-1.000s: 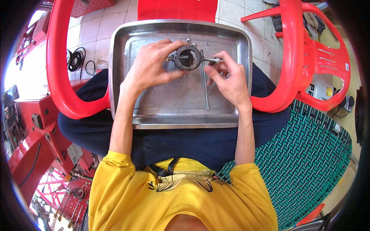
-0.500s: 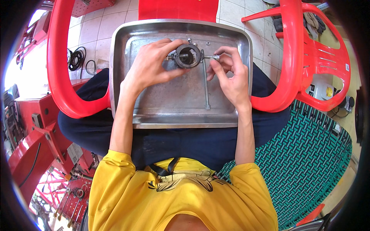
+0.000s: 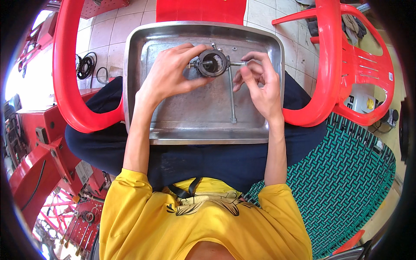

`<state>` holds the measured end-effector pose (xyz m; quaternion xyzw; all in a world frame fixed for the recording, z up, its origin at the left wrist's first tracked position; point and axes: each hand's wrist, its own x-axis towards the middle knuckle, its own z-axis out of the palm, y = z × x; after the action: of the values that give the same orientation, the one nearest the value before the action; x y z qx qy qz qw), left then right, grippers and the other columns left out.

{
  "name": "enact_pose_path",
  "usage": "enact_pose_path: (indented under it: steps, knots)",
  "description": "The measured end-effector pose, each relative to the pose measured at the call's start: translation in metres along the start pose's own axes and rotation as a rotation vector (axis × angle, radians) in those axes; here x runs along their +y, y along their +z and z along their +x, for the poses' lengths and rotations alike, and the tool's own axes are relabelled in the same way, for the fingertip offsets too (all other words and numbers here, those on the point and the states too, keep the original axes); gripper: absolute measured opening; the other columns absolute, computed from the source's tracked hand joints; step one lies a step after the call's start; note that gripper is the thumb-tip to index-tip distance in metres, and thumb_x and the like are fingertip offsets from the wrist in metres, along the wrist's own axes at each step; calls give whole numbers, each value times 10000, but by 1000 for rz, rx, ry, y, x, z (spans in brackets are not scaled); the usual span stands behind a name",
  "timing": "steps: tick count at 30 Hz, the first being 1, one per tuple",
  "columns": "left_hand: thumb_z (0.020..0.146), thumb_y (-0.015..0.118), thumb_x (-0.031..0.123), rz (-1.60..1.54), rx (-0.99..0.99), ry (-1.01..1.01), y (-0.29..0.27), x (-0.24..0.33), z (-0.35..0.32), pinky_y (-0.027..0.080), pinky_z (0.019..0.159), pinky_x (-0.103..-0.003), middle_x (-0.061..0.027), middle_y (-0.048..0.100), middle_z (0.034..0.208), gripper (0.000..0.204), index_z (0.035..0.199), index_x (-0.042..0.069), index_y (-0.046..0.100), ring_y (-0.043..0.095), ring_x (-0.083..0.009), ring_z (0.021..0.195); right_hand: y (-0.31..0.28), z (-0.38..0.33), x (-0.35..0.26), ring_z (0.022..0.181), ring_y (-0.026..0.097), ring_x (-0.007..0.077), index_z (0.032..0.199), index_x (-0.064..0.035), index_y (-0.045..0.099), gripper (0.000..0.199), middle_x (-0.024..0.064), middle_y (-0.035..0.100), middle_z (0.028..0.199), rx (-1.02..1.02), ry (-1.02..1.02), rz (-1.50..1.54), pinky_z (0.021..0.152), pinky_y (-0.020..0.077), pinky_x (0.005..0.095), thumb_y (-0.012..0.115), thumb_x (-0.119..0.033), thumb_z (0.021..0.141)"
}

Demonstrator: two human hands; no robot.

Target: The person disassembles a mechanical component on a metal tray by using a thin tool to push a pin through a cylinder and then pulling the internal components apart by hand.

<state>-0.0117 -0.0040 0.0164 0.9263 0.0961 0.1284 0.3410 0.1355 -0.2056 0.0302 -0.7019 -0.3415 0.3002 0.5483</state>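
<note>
My left hand (image 3: 170, 71) grips a dark metal ring (image 3: 212, 74) from its left side, thumb below and fingers above. The ring is held over a steel tray (image 3: 208, 141), with its round opening facing up. Small bolts stick out around it, and one end shows inside the opening. A thin bolt (image 3: 236, 64) reaches out from the ring's right side. At its outer end, the thumb and index finger of my right hand (image 3: 263, 89) pinch it; the other fingers curl loosely below. Under the ring, a long metal rod (image 3: 232, 102) lies in the tray.
A small nut (image 3: 234, 48) lies near the tray's far side. The tray rests on my crossed legs, between the arms of a red plastic chair (image 3: 320, 95). Another red chair (image 3: 364, 69) stands at the right, by a green woven seat (image 3: 346, 186). Red machinery (image 3: 39, 151) is at the left.
My right thumb and fingers have shifted on the bolt's outer end, covering more of its head. The left hand and the ring stay nearly in place.
</note>
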Motion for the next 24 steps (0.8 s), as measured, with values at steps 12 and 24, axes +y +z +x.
enact_pose_path:
  steps: [12, 24]
  knots:
    - [715, 905, 300, -13, -24, -16, 1, 0, 1, 571, 907, -432, -187, 752, 1127, 625, 1260, 61, 712, 744, -345, 1027, -3, 0, 7, 637, 691, 133, 1128, -9, 572, 326, 71, 702, 744, -22, 63, -48, 604, 502, 270, 613, -329, 1079]
    - [702, 898, 271, -11, 9, 12, 1, 0, 0, 573, 863, -439, -177, 751, 1087, 608, 1246, 68, 718, 740, -346, 979, 0, -1, 0, 609, 689, 126, 1052, -4, 621, 293, 67, 680, 675, 27, 12, -79, 567, 487, 264, 664, -294, 1051]
